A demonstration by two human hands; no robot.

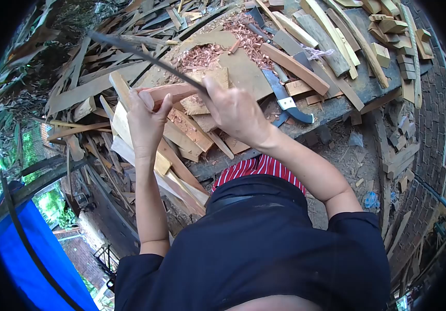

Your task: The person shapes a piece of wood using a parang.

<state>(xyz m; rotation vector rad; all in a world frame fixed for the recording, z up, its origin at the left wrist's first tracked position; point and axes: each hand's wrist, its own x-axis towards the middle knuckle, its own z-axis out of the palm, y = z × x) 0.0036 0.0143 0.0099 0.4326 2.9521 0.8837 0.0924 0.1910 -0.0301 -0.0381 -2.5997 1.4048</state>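
My left hand [148, 116] is closed around one end of a reddish piece of wood [174, 93], thumb raised against it. My right hand [236, 111] is wrapped round the near end of a long, narrow, dark blade-like tool [148, 58], which points up and left across the wood. Its handle is hidden in my fist, and I cannot make out its exact kind. Below the wood lies a rough wooden block [197, 103]. To the right of my right hand rests a broad-bladed knife with a black handle [300, 115].
Reddish shavings [199, 56] cover part of the work surface [256, 72]. Wooden planks [295, 67] lie at the right, with stacked blocks [391, 26] beyond. Scrap wood [93, 90] is piled on the left. A blue tarp [36, 254] hangs at lower left.
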